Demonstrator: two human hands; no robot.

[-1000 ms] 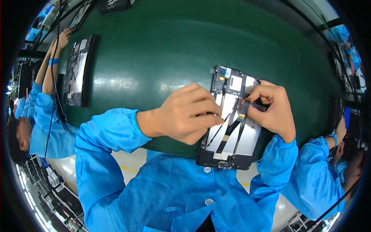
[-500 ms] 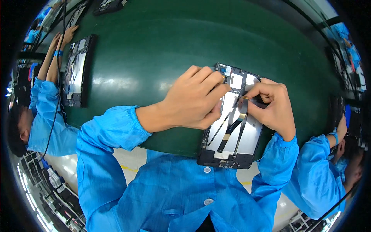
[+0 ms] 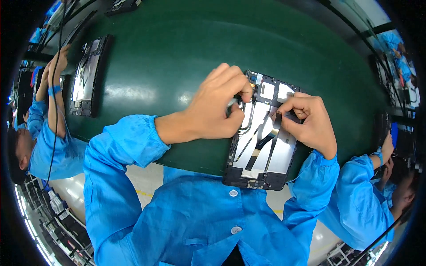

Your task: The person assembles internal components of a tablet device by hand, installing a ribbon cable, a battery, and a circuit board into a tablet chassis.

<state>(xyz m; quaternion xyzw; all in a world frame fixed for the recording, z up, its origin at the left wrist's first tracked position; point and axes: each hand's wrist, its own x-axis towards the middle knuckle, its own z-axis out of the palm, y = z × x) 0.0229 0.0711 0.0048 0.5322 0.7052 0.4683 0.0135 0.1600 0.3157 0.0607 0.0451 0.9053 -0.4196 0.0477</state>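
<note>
An opened tablet-like device [image 3: 284, 153], black-framed with a silver inside, lies at the near edge of the green table, slightly tilted. Dark flat ribbon cables [image 3: 272, 150] run along its middle. Over the right side of the device, my right hand [image 3: 310, 122] pinches the upper end of a ribbon cable between thumb and forefinger. My left hand [image 3: 217, 104] is at the device's upper left edge, its fingers curled round something small and pale that they mostly hide. Which part of the frame its fingertips touch cannot be told.
Another opened device [image 3: 86, 82] lies on the green table [image 3: 177, 57] at the left, and a dark one [image 3: 122, 6] at the far edge. Co-workers in blue sleeves [image 3: 357, 199] sit on both sides. A black cable [image 3: 57, 95] hangs at the left.
My left hand has drawn back a little to the left, uncovering more of the device's left edge. My right hand keeps its pinch. The left co-worker's hands have shifted.
</note>
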